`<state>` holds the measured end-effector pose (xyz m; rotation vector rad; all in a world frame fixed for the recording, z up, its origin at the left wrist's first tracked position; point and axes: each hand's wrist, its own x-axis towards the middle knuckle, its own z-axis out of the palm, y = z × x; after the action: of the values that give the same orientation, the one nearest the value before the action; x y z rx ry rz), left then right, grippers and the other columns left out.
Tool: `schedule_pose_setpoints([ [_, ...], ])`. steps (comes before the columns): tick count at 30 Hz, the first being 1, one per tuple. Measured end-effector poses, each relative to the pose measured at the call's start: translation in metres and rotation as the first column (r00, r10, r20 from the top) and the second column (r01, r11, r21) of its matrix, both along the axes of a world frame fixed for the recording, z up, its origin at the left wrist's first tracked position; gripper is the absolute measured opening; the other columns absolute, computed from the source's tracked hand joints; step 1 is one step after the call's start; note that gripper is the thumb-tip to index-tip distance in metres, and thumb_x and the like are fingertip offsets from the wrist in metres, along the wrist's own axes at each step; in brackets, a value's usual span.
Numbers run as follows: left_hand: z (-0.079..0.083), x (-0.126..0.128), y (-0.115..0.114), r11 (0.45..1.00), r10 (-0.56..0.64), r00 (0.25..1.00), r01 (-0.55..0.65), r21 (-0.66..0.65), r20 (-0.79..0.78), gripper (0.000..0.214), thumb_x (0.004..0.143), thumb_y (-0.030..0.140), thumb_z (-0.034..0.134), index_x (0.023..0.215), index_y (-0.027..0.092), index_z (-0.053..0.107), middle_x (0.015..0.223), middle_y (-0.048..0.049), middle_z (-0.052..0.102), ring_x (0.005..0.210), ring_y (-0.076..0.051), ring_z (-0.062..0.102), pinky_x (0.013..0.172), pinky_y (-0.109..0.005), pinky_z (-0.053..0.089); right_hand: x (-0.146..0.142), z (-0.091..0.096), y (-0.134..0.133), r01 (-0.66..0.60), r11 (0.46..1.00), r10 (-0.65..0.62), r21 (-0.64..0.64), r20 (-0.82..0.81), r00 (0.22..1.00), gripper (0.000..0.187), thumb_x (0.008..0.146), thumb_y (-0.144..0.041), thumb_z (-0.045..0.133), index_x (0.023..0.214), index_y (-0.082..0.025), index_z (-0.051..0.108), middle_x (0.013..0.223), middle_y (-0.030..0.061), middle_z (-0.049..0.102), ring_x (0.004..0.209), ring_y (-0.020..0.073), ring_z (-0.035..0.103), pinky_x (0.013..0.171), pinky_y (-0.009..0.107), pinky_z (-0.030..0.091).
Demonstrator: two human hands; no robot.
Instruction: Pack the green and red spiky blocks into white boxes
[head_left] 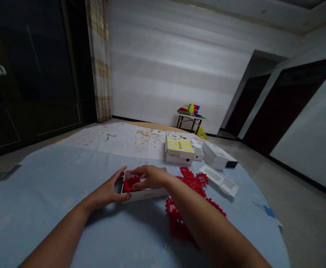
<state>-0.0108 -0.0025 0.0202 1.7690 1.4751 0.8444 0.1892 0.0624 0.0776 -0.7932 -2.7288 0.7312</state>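
My left hand (pixel 109 190) grips the left end of a shallow white box (pixel 148 194), its thumb on the front wall and its fingers at the back corner. My right hand (pixel 150 176) reaches into the box from the right, fingers curled down and closed at red toothed plastic pieces (pixel 130 183) lying at the left end. The fingertips are partly hidden there. More red interlocking pieces (pixel 190 181) lie in a loose pile to the right of the box, partly covered by my right forearm.
A yellow and white box (pixel 179 149) stands behind, with white boxes (pixel 215 155) to its right. An open white tray (pixel 219 181) lies beyond the red pile. A small blue item (pixel 269 211) is near the table's right edge. The floral tablecloth (pixel 53 178) covers the round table.
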Motion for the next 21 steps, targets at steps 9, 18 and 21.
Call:
schedule_pose_setpoints([
  [9, 0.003, 0.000, -0.001, 1.000, 0.004, 0.999, -0.004, 0.023, -0.036, 0.104, 0.060, 0.043, 0.069, 0.141, 0.014, 0.011, 0.140, -0.0172, 0.035, 0.126, -0.027, 0.037, 0.105, -0.039, 0.028, -0.010, -0.005, -0.012, 0.077, 0.989, -0.078, 0.128, 0.000, 0.997, 0.034, 0.070, -0.045, 0.064, 0.095, -0.022, 0.068, 0.093, 0.0059, 0.064, 0.077, 0.0163, 0.060, 0.068, 0.024, 0.044],
  [18, 0.008, 0.002, 0.000, 0.999, 0.040, 0.996, -0.039, 0.011, -0.080, 0.099, 0.061, 0.048, 0.066, 0.141, 0.016, 0.016, 0.143, -0.0150, 0.032, 0.128, -0.027, 0.033, 0.105, -0.040, 0.028, 0.033, 0.013, -0.008, 0.179, 0.979, -0.156, 0.100, -0.207, 0.966, 0.044, 0.076, -0.047, 0.059, 0.112, -0.023, 0.059, 0.107, 0.0076, 0.060, 0.091, 0.0162, 0.058, 0.079, 0.027, 0.044],
  [21, 0.006, 0.001, 0.002, 0.997, 0.071, 0.995, -0.070, 0.008, -0.065, 0.103, 0.057, 0.051, 0.068, 0.140, 0.015, 0.019, 0.142, -0.0147, 0.034, 0.127, -0.028, 0.035, 0.104, -0.039, 0.029, 0.080, 0.016, 0.005, 0.317, 0.946, -0.283, 0.062, -0.317, 0.905, 0.039, 0.079, -0.043, 0.056, 0.111, -0.021, 0.059, 0.107, 0.0065, 0.061, 0.093, 0.0155, 0.058, 0.079, 0.028, 0.045],
])
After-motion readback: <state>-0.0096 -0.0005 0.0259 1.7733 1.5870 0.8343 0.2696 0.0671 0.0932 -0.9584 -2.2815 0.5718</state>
